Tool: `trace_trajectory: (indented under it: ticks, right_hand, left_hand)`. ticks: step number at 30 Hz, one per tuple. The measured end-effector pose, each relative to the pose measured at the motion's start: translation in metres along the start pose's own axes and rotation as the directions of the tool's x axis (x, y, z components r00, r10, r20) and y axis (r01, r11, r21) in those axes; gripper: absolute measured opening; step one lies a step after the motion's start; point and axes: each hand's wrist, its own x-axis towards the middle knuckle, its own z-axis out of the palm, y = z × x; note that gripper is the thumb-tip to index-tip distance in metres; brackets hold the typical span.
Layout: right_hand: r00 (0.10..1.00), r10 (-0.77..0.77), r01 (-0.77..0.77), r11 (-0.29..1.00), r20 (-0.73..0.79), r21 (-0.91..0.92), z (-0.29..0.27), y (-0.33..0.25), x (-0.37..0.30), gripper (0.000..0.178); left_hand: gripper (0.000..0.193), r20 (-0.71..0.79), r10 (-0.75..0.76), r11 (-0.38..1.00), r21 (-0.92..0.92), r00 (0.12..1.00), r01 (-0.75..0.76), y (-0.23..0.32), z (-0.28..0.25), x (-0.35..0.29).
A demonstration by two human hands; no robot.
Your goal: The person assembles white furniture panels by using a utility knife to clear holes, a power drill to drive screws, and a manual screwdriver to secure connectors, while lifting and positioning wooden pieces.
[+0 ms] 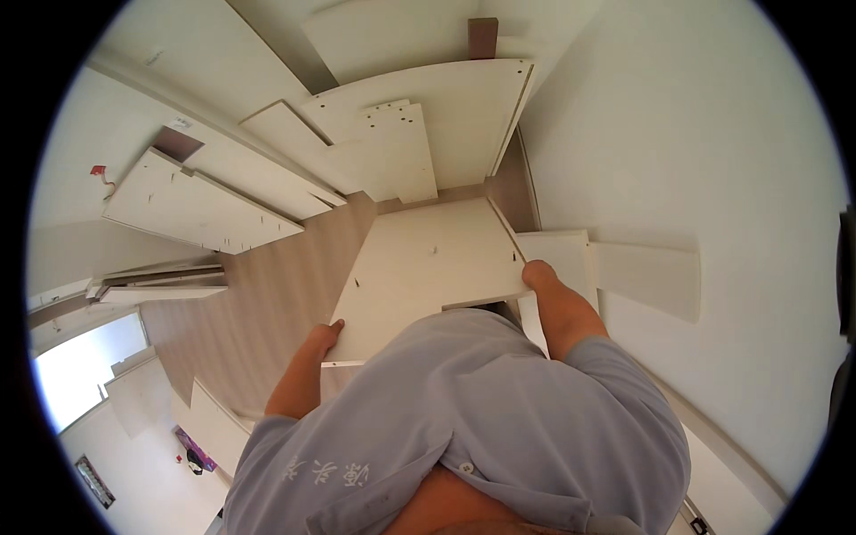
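Note:
A broad white furniture panel (428, 245) with a notch cut in its near edge is held in front of my body. Its left edge is gripped by my left hand (328, 335), thumb on the upper face and fingers out of sight beneath. On the opposite edge my right hand (538, 275) is closed round the rim near a small dark slot. A few small marks or holes show on the panel's face. My torso hides part of its near side.
Several white boards (419, 98) lean at the far wall. A slotted panel (196, 201) leans at the left, with stacked boards (165, 292) nearer. Narrow boards (646, 276) stand along the right wall (713, 134). Wood-look floor (259, 303) shows at the left. A window (85, 366) is at lower left.

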Motion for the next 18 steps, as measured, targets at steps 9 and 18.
trace_trajectory:
  ticks: [9,18]
  right_hand:
    - [0.964,-0.249,0.265,0.933,0.094,-0.245,0.013,0.026,0.06,0.024]
    - [0.974,-0.029,-0.148,0.669,0.224,0.729,-0.126,-0.029,0.053,0.013]
  left_hand:
    - [0.075,0.007,-0.046,0.999,-0.002,0.999,0.047,0.056,-0.032,-0.049]
    - [0.073,0.01,0.03,0.998,0.058,1.0,-0.031,0.102,-0.14,-0.028]
